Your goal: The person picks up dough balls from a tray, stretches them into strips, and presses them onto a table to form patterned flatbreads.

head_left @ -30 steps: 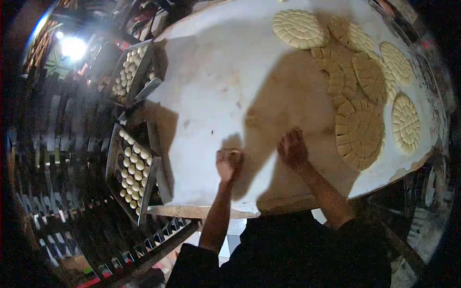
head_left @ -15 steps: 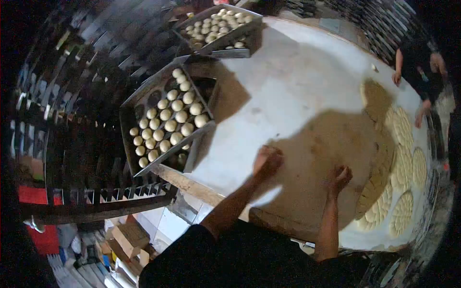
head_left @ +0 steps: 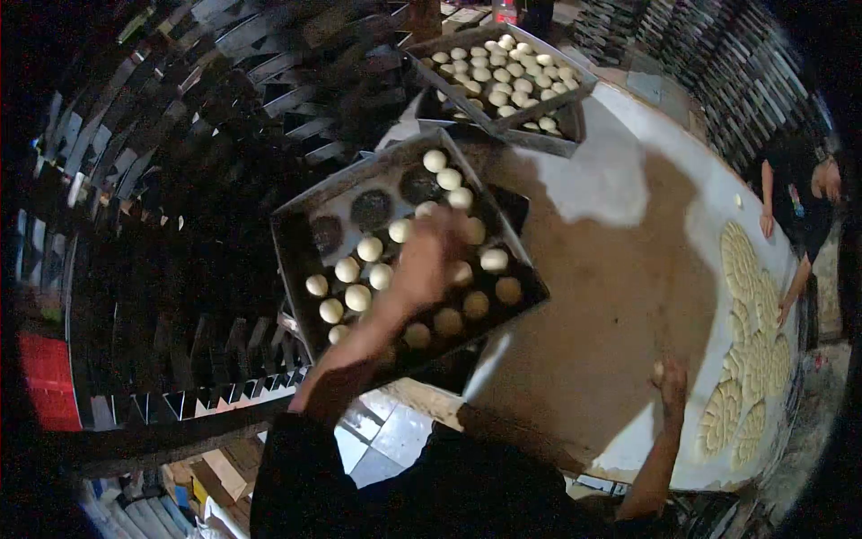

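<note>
My left hand [head_left: 429, 256] reaches over a dark metal tray [head_left: 296, 278] that holds rows of round, pale dough balls [head_left: 357, 297]. The hand is smeared by motion and covers some of the balls, so its grip is hidden. Low over the right part of the white work table [head_left: 664, 440] is my right hand [head_left: 671, 377], its fingers curled in. A small pale spot shows at its fingertips; I cannot make out what it is. Flat, oval dough pieces with pressed lines [head_left: 750, 332] lie to the right of that hand.
A second tray [head_left: 494, 117] of dough balls rests on another at the back. Another person's hands [head_left: 768, 222] are at the table's far right edge. Dark stacked racks [head_left: 180, 225] stand at left. A cardboard box [head_left: 224, 472] lies below.
My left hand has moved from the table to over the near tray. My right hand sits lower and further right. The whole view has turned left, and shadow covers more of the table.
</note>
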`<state>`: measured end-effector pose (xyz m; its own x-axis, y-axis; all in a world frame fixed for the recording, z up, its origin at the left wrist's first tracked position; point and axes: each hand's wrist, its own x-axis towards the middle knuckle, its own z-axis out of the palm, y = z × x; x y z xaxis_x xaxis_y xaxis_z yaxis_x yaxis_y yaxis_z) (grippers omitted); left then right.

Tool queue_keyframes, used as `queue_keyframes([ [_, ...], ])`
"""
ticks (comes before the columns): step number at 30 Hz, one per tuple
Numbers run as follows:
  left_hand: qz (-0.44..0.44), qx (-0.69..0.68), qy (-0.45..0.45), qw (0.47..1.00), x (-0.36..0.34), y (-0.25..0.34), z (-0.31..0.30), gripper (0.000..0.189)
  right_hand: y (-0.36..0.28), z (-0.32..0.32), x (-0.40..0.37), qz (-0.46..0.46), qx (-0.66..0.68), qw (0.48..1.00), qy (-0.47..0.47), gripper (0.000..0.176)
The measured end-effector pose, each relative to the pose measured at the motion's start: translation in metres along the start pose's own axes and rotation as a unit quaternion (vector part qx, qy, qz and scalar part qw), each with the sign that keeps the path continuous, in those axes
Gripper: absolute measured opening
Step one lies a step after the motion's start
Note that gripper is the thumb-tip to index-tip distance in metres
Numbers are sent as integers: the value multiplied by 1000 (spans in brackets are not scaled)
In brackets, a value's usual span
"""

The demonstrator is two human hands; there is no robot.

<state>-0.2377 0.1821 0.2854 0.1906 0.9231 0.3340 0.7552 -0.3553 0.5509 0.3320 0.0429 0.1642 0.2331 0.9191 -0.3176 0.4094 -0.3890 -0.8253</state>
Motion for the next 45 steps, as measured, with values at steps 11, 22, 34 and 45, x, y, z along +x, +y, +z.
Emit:
queue_keyframes([
  [11, -158, -67, 46, 984, 82, -166, -12, 48, -385, 407, 128, -539, -96, 813, -199, 33],
  [22, 126, -83, 8, 989, 131, 92, 62, 49, -89, 85, 47, -218, -62, 946, 233, 20],
  [34, 75, -162, -488, 855, 146, 423, 646, 73, 187, -107, -112, -86, -108, 945, 298, 14],
  [45, -77, -86, -339, 934, 170, 538, 788, 63, 199, -123, -100, -92, -19, 922, 377, 11],
])
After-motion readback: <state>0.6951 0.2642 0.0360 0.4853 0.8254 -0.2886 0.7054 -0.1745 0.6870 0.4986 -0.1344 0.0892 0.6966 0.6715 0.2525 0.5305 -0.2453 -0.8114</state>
